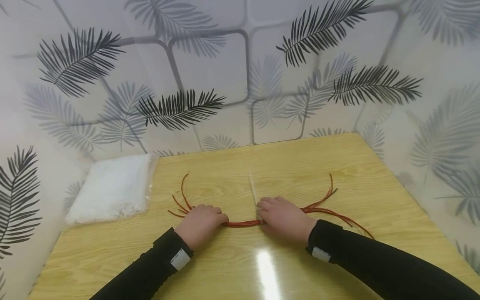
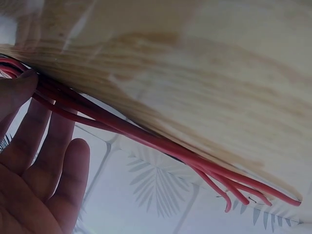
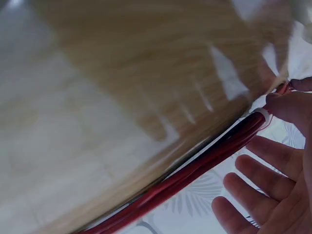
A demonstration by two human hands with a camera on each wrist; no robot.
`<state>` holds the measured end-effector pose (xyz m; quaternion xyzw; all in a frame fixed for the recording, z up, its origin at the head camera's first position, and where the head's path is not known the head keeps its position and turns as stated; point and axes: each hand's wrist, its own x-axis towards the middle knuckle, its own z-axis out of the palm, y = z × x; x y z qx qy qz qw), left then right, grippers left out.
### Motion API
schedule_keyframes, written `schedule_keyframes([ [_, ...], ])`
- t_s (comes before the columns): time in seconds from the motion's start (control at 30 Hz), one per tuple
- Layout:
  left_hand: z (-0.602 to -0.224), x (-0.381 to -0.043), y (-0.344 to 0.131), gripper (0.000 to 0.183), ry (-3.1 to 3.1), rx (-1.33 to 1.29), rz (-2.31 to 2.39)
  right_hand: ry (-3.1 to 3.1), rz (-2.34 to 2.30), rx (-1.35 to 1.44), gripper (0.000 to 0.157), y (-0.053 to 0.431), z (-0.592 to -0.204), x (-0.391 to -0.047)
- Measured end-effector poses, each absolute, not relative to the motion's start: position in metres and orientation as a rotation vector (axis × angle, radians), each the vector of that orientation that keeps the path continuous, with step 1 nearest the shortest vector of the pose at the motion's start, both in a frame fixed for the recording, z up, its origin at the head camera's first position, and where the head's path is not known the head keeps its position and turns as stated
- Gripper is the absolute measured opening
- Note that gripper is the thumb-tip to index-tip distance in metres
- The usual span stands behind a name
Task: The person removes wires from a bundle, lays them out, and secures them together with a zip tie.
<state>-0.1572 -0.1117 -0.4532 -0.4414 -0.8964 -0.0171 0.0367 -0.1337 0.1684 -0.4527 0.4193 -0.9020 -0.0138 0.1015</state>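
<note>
A bundle of red wires (image 1: 241,224) lies across the table, its loose ends fanning out on both sides. My left hand (image 1: 202,225) pinches it left of the middle; in the left wrist view the thumb (image 2: 19,92) presses against the wires. A white cable tie (image 3: 263,113) circles the bundle, its thin pale tail pointing away from me in the head view. Right at this tie, my right hand (image 1: 283,218) holds the wires, thumb (image 3: 290,107) beside the band and the other fingers spread below. The grip's inner side is partly hidden.
A clear plastic bag of white material (image 1: 112,187) lies at the table's back left corner. The wooden table (image 1: 210,175) meets a wall covering with leaf patterns (image 1: 225,83). A bright reflection shows on the glossy top near me.
</note>
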Motion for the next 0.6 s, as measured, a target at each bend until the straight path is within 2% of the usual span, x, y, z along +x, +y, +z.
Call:
schedule_keyframes([
  [0.2,-0.455,-0.157,-0.114,0.02,-2.77,-1.341,-0.069,-2.788,0.083,1.223,0.009,0.163,-0.453,-0.139],
  [0.47,-0.45,-0.156,-0.114,0.02,-2.728,-1.346,-0.071,-2.914,0.344,1.308,0.006,0.164,-0.444,-0.15],
  [0.6,-0.447,-0.156,-0.112,0.02,-2.726,-1.358,-0.067,-2.934,0.293,1.309,0.006,0.163,-0.442,-0.152],
])
